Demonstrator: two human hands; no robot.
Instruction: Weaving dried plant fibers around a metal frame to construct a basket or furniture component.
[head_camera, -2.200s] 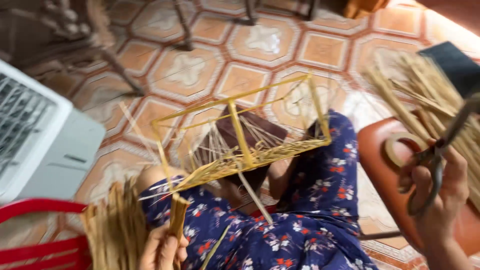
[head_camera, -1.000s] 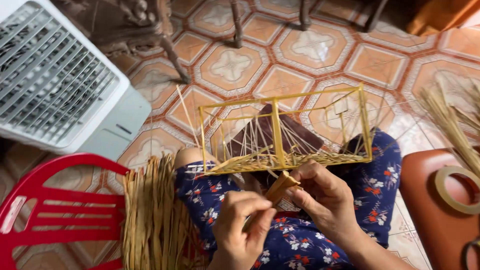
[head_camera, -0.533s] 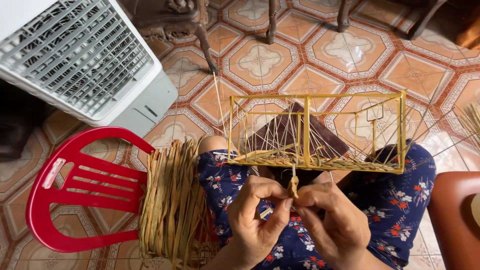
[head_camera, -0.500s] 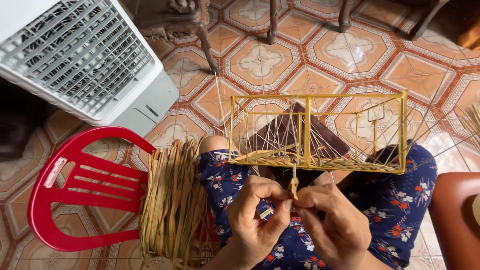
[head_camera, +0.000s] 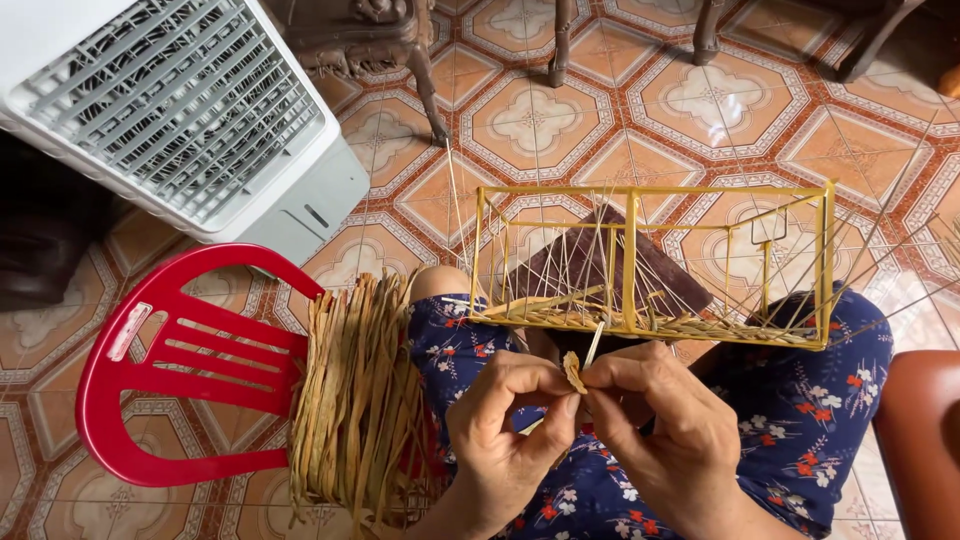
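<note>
- Left hand (head_camera: 505, 425) and right hand (head_camera: 665, 420) are pinching a straw strand (head_camera: 574, 371) together.
- A yellow wire frame (head_camera: 650, 265) is resting on the lap.
- Patterned floor tiles (head_camera: 530, 120) are spreading around a red stool (head_camera: 170, 365).

A tan straw strand (head_camera: 574, 371) is pinched at its end, just below the frame. The yellow wire frame (head_camera: 630, 262) rests level across the lap, its base partly woven with straw.

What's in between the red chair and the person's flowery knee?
In the head view, a bundle of dry straw strips lies between the red plastic chair and the flowered lap, draped over the chair's edge.
</note>
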